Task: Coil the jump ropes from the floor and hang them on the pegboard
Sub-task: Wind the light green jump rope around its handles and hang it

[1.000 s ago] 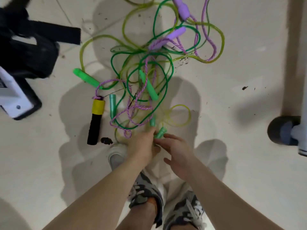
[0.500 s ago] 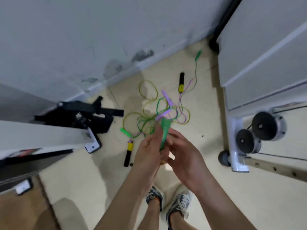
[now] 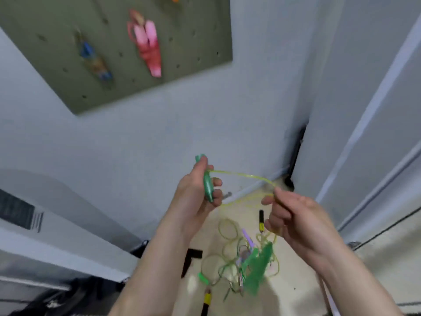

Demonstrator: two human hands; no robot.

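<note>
Head view: it is tilted higher than half a second ago, so the wall fills most of it and the pegboard (image 3: 200,37), unseen before, shows at upper left.
Left hand (image 3: 193,199): raised in front of the wall, fingers curled round a green handle (image 3: 207,184) held nearly upright; earlier it was pressed against the other hand.
Right hand (image 3: 296,215): now apart from the left, thumb and forefinger pinching the yellow-green rope (image 3: 246,176), the other fingers loosely curled.
Yellow-green rope: runs from the green handle across to the right hand's pinch, then loops back below; earlier no length was drawn out between the hands.
Second green handle (image 3: 257,267): blurred, hanging below the right hand above the pile.
Rope pile (image 3: 227,254): still on the floor (image 3: 303,281) by the wall, green, yellow and purple strands tangled.
Black-and-yellow handle (image 3: 261,221): lies on the floor beyond the pile.
Pegboard load: a pink bundle (image 3: 148,44) and a blue bundle (image 3: 95,60) hang there, both blurred.
</note>
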